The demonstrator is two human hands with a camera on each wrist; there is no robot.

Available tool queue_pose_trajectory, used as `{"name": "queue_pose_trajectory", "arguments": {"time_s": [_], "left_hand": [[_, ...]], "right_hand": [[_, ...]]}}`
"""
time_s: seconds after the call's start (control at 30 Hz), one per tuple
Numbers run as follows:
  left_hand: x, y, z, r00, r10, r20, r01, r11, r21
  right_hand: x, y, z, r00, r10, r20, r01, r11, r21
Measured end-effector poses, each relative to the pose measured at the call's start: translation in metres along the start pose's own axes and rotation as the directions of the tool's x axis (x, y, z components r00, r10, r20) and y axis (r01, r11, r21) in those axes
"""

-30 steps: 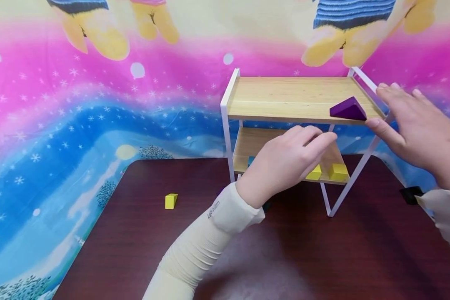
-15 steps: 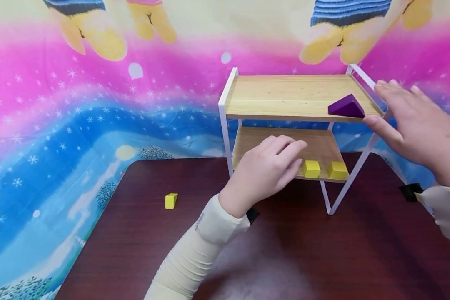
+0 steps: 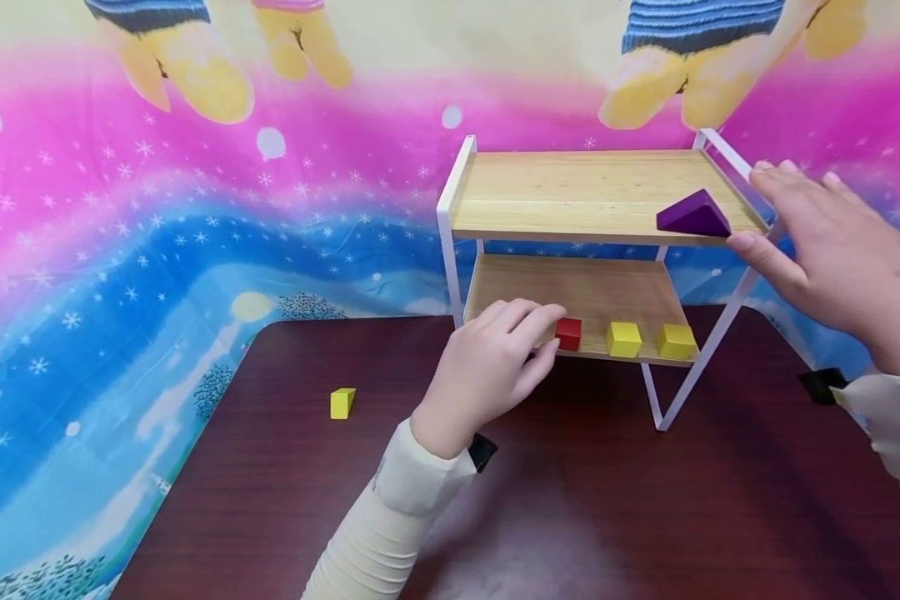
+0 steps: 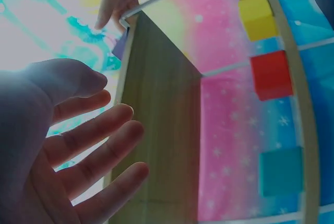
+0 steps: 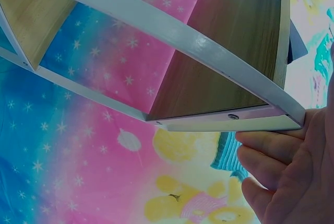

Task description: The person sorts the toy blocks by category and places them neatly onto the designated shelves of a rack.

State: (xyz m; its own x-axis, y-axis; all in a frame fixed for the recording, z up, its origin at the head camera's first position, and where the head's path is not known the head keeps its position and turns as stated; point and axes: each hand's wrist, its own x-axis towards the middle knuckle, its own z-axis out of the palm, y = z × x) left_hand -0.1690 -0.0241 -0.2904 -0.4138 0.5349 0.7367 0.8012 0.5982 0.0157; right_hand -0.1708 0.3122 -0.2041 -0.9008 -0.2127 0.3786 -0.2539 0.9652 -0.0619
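Observation:
My left hand (image 3: 491, 367) is in front of the lower board of a two-tier shelf (image 3: 592, 187), fingers loosely bent with nothing in them. In the left wrist view its fingers are spread apart. Just past its fingertips a red cube (image 3: 568, 334) sits on the lower board, with yellow cubes (image 3: 624, 340) to the right. A teal cube (image 4: 282, 172) shows in the left wrist view. My right hand (image 3: 847, 258) rests with straight fingers against the white metal frame (image 5: 224, 117) at the top right corner. Near its thumb, a purple wedge-shaped block (image 3: 693, 214) lies at the upper board's front edge.
A small yellow block (image 3: 342, 402) with a sloping side lies on the dark red-brown table (image 3: 285, 483), left of the shelf. Behind everything hangs a colourful printed cloth (image 3: 330, 167). The shelf's slanted white legs (image 3: 712, 358) stand on the table.
My left hand has moved left and down, away from below the purple block, uncovering the yellow cubes and then the red cube. The right hand has stayed at the shelf's corner.

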Motion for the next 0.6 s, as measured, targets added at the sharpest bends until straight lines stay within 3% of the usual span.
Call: {"name": "queue_pose_trajectory", "arguments": {"time_s": [0.3, 0.6], "left_hand": [[-0.026, -0.014, 0.006, 0.994, -0.106, 0.008, 0.105, 0.994, 0.014], [-0.051, -0.029, 0.012, 0.977, -0.213, 0.010, 0.213, 0.977, -0.018]], "right_hand": [[0.002, -0.001, 0.001, 1.000, -0.002, -0.006, 0.002, 1.000, 0.003], [0.001, -0.002, 0.000, 1.000, 0.010, 0.004, -0.010, 1.000, 0.003]]}}
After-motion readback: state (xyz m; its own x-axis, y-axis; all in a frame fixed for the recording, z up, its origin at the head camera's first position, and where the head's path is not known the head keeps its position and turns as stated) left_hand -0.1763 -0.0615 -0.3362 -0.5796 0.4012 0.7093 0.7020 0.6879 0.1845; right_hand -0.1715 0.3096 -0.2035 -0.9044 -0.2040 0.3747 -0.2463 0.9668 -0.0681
